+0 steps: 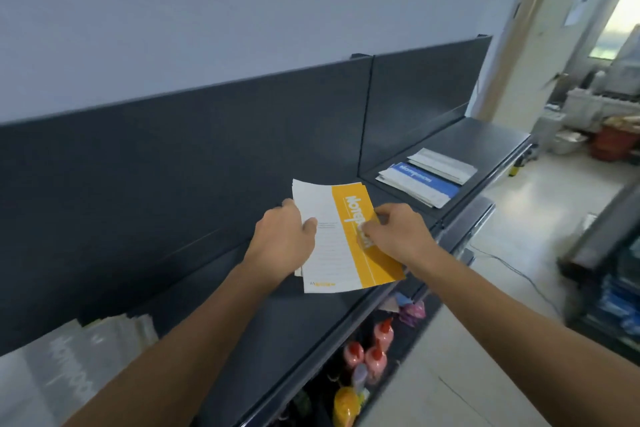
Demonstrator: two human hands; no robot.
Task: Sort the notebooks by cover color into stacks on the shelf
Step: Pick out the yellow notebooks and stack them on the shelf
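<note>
A notebook with a white and yellow cover (341,255) lies on top of a small stack on the dark shelf (277,329), about mid-shelf. My left hand (282,246) grips the stack's left edge, thumb on the cover. Curled fingers of my right hand (398,232) pinch the yellow band at the right edge. Further right, past a divider, lies a stack with a blue and white notebook (420,182) and a grey-white one (441,165) on top. A pile of pale grey-white notebooks (59,378) sits at the near left, blurred.
The shelf has a dark back panel (173,156) against a pale wall. Below the shelf stand pink and yellow bottles (372,354). To the right is open tiled floor (512,218), a cable, and another rack (609,288). Boxes and clutter sit by the doorway.
</note>
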